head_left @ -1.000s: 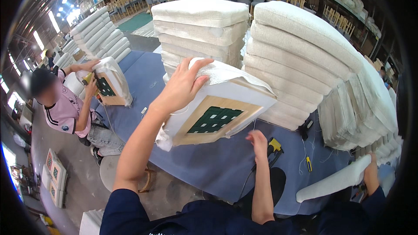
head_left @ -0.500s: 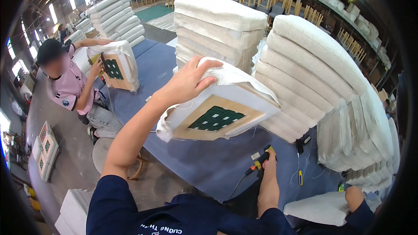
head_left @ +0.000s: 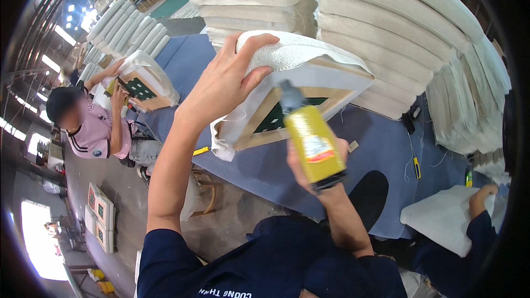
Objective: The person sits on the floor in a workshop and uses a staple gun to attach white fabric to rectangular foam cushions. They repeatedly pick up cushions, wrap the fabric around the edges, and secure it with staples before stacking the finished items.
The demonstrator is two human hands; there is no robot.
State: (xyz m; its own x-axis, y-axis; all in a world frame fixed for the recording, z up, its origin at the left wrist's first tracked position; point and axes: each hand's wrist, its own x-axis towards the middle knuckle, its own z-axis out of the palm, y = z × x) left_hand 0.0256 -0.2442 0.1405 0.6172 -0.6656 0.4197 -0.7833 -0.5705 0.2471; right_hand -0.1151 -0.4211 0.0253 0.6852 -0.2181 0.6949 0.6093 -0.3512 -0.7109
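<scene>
A seat cushion (head_left: 239,132) stands tilted on the blue-covered table, its wooden underside with a dark green webbed middle turned toward me. My left hand (head_left: 227,80) grips its upper edge, fingers over the white fabric cover (head_left: 301,49) and thumb on the underside. In my right hand (head_left: 298,166) is a yellow staple gun (head_left: 313,140) with a dark nose, raised in front of the cushion and blurred by motion. The nose points up toward the cushion's top edge near my left thumb; whether it touches is unclear. The gun hides part of the green middle and most of my right fingers.
Tall stacks of off-white cushions (head_left: 381,38) stand behind. A yellow-handled screwdriver (head_left: 416,168) and loose threads lie on the blue table (head_left: 381,143). At left a co-worker (head_left: 91,127) handles another cushion (head_left: 144,85). Another person's arm (head_left: 479,207) rests by a white cushion (head_left: 439,215) at right.
My right hand has lifted the staple gun from low over the table up to the cushion's underside. My left hand keeps its grip on the edge. The whole view has shifted and tilted.
</scene>
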